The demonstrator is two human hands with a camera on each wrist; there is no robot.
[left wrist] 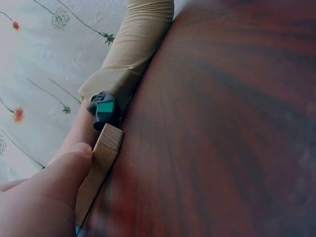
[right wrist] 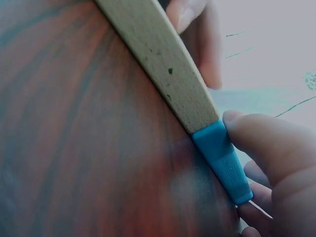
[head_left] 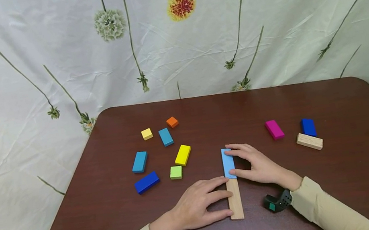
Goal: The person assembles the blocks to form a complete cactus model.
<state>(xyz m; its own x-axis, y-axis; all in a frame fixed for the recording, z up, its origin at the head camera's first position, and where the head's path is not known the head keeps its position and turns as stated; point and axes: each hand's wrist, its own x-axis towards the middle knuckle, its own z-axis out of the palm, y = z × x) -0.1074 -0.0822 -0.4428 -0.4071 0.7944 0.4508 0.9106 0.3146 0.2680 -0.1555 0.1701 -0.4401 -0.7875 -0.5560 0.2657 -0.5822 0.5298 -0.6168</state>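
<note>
A light blue block (head_left: 228, 163) lies end to end with a plain wooden block (head_left: 235, 200), forming one straight strip on the table. My left hand (head_left: 199, 206) is at the left side of the wooden block, its spread fingertips touching the long edge; the index fingertip reaches the joint. From the right, my right hand (head_left: 258, 161) touches the light blue block with thumb and index fingertip, the index near the far end. In the right wrist view, the right thumb (right wrist: 266, 143) lies along the blue block's edge close to the joint.
Left of the strip lie several loose blocks, among them a dark blue one (head_left: 147, 182), a yellow one (head_left: 182, 155) and a green one (head_left: 176, 172). At right are a magenta block (head_left: 274, 129), a blue block (head_left: 308, 127) and another wooden block (head_left: 309, 141). A flowered cloth (head_left: 165, 45) hangs behind.
</note>
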